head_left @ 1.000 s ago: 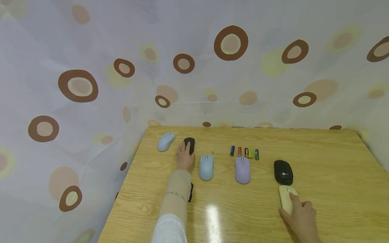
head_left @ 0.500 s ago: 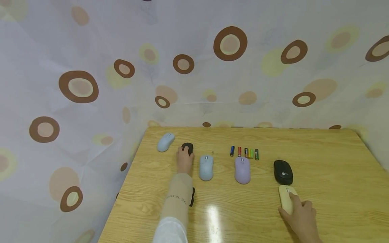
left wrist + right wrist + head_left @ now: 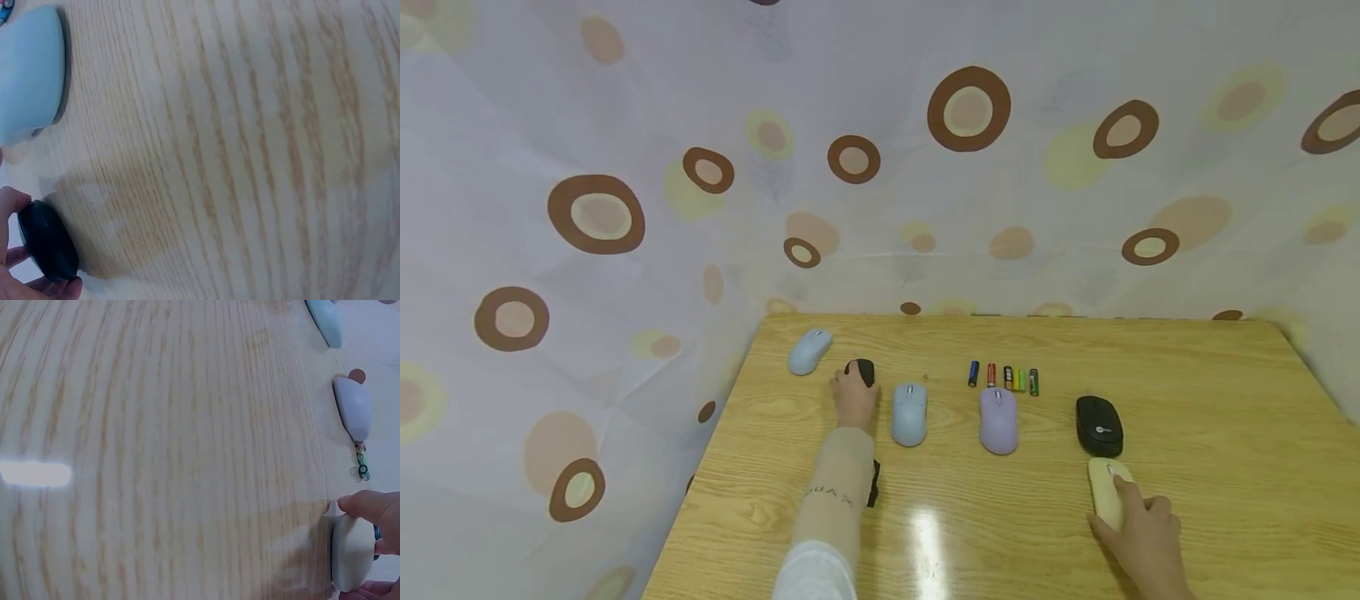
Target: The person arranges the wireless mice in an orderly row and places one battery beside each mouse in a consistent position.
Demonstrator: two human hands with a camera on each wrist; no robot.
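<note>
My left hand (image 3: pixel 853 402) grips a small black computer mouse (image 3: pixel 866 370) at the far left of the table, partly covered by the fingers. In the left wrist view the thumb and fingers hold that black mouse (image 3: pixel 50 244) by its sides. Down at the right, my right hand (image 3: pixel 1146 533) holds a pale yellow mouse (image 3: pixel 1103 490), its index finger lying on the top near the wheel. The right wrist view has the yellow mouse (image 3: pixel 352 553) between thumb and fingers, low on the wood. Just beyond it sits a larger black mouse (image 3: pixel 1099 427).
A light blue mouse (image 3: pixel 909 415) stands right of my left hand, another blue mouse (image 3: pixel 809 352) to its upper left. A purple mouse (image 3: pixel 998 422) lies mid-table, below a row of several batteries (image 3: pixel 1009 377). A patterned sheet (image 3: pixel 880 208) hangs behind the wooden table (image 3: pixel 1000 525).
My left hand has drawn the small black mouse a little toward me, its fingers now more curled over it. My right hand and the yellow mouse stay in place.
</note>
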